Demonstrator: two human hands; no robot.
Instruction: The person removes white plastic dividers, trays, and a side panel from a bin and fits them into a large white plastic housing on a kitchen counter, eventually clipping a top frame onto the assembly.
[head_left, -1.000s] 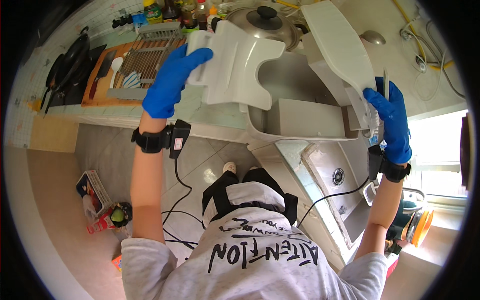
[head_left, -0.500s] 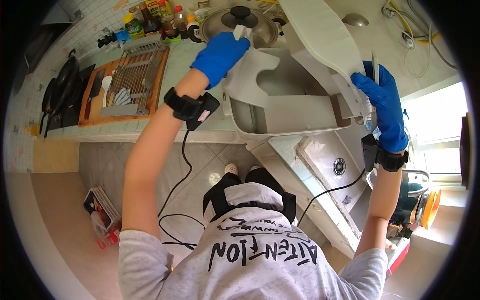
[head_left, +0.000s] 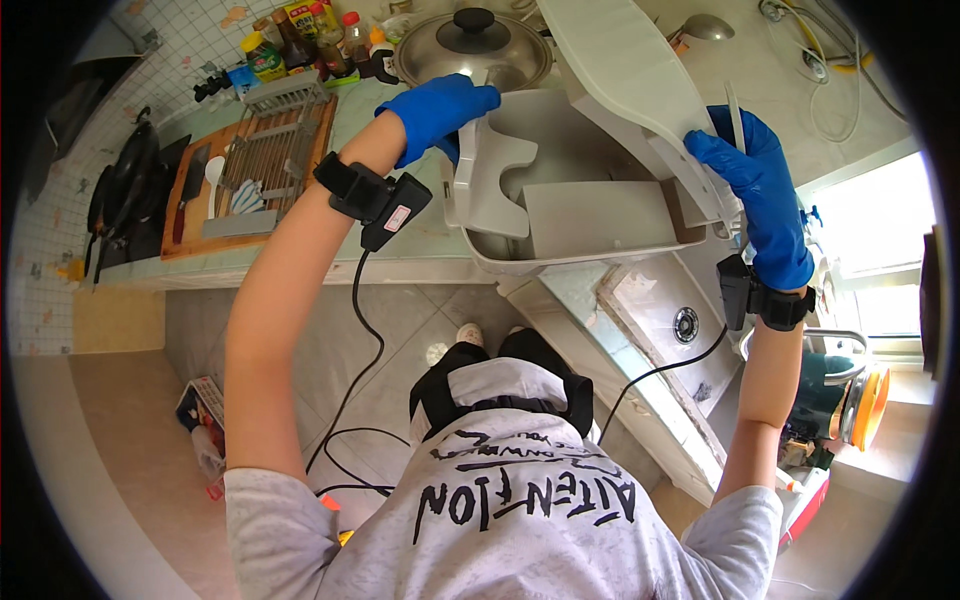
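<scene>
A deep light-grey plastic bin (head_left: 590, 257) stands at the counter's front edge, with a flat pale panel (head_left: 600, 220) inside it. My left hand (head_left: 437, 115), in a blue glove, is closed on the upper edge of a white plastic piece with a curved cutout (head_left: 497, 185) at the bin's left side. My right hand (head_left: 750, 180), also gloved, grips the lower end of a large curved white plastic panel (head_left: 635, 75) that slants over the bin's right side. A thin white strip (head_left: 736, 118) shows by its fingers. Some right fingertips are hidden.
Behind the bin sits a lidded steel pan (head_left: 473, 50). Bottles (head_left: 330, 50) and a wooden board (head_left: 190, 205) with a dish rack (head_left: 265, 160) are at left. A sink (head_left: 660, 300) lies front right. A ladle (head_left: 709, 27) and cables (head_left: 835, 70) are at the back right.
My left hand has moved slightly left and down, turning the cutout piece more upright at the bin's left side. My right hand and the large panel have shifted a little left.
</scene>
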